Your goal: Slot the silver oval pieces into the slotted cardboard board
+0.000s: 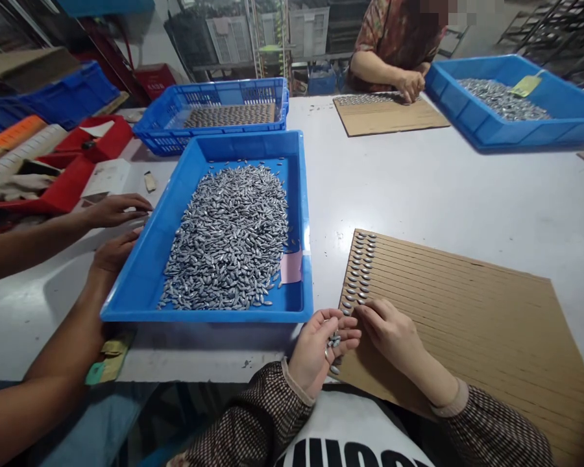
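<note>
My left hand (316, 350) is cupped palm up, with several small grey spindle-shaped metal pieces (333, 340) resting in it. Just right of it, my right hand (394, 334) has its thumb and fingers pinched together over the left part of a slotted cardboard sheet (467, 311). A grey metal piece (361, 302) shows at those fingertips. Two columns of like pieces (365, 271) lie in the slots along the sheet's left edge. To the left, a blue tray (304, 194) holds a large heap of loose metal pieces (233, 233).
A co-worker's arms (102, 259) reach to the tray's left side. Across the table, another person's hand (409, 85) works on a second cardboard sheet (394, 120). Beside it stands another blue tray (516, 136). A blue basket (175, 133) and red bins (63, 194) stand at the left.
</note>
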Demonstrator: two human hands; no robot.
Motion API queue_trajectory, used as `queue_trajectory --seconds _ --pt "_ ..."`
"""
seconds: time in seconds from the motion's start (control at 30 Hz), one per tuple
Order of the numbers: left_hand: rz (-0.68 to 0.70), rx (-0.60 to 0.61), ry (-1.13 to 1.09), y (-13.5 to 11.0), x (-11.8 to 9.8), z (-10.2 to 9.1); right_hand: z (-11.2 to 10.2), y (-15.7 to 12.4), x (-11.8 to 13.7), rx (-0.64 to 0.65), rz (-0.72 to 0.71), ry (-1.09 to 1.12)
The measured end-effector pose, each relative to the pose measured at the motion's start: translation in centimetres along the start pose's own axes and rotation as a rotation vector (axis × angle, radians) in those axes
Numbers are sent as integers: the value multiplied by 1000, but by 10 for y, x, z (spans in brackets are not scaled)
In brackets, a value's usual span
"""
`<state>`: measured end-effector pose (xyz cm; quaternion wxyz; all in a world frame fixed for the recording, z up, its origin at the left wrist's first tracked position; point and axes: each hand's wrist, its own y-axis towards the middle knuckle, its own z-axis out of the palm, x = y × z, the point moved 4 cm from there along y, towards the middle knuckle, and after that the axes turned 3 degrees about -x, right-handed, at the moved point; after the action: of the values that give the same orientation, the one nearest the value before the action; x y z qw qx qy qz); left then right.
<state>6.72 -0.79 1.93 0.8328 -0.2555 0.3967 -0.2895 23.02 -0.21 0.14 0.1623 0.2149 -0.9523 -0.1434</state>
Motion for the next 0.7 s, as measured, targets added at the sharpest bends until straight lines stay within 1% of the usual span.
queue_trajectory --seconds 0.27,0.4,0.43,0.5,0.53,0.57,0.63,0.67,0.7 --pt "-21 -29 -107 -1 0 -1 1 -1 -2 -17 7 59" --pt "-34 -12 -143 1 2 -3 -17 5 7 -117 51 148" --pt "-23 -6 -147 1 3 -3 -23 7 11 -113 43 191" --pt "11 -1 -148 1 4 -3 -31 9 22 -61 2 274" --pt "29 -8 -143 0 4 -3 -32 8 27 -32 -20 306" --pt "35 -13 -146 -2 6 -3 -32 6 30 -36 -31 322" --pt "30 -39 -167 -5 12 -2 -21 1 34 -49 -29 388" --pt "29 -48 -173 -6 15 -2 -9 1 36 -63 -3 431" --pt "23 -56 -181 -4 19 -2 5 3 38 -111 99 471"
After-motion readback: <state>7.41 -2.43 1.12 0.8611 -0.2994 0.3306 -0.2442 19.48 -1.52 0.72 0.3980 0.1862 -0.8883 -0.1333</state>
